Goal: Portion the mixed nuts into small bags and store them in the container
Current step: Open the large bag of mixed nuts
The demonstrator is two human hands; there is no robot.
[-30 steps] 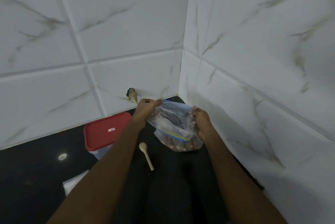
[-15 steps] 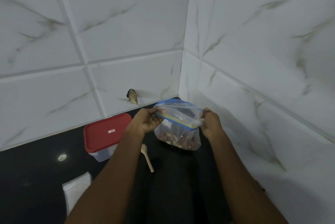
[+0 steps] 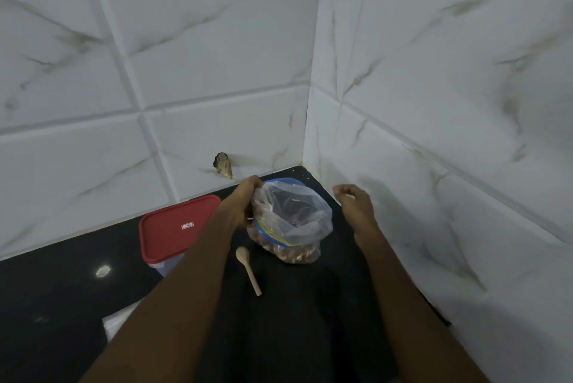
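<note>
Plastic: one nut bag [image 3: 291, 218], one container [image 3: 173, 230].

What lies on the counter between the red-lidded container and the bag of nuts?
In the head view, a small wooden spoon lies there on the black counter; the left forearm crosses above.

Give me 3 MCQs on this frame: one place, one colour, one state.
1. Where is the spoon?
A. on the counter just nearer the camera than the nut bag
B. inside the container
C. in the right hand

2. What colour is the container lid?
A. blue
B. red
C. white

3. What is the state of the nut bag?
A. zipped shut, lying flat
B. open at the top, held by the left hand only
C. held by both hands

Key: 1 A, the spoon lies on the black counter, apart from the bag. 2 B, the lid is red. 3 B, the left hand grips the rim; the right hand is off it.
</note>
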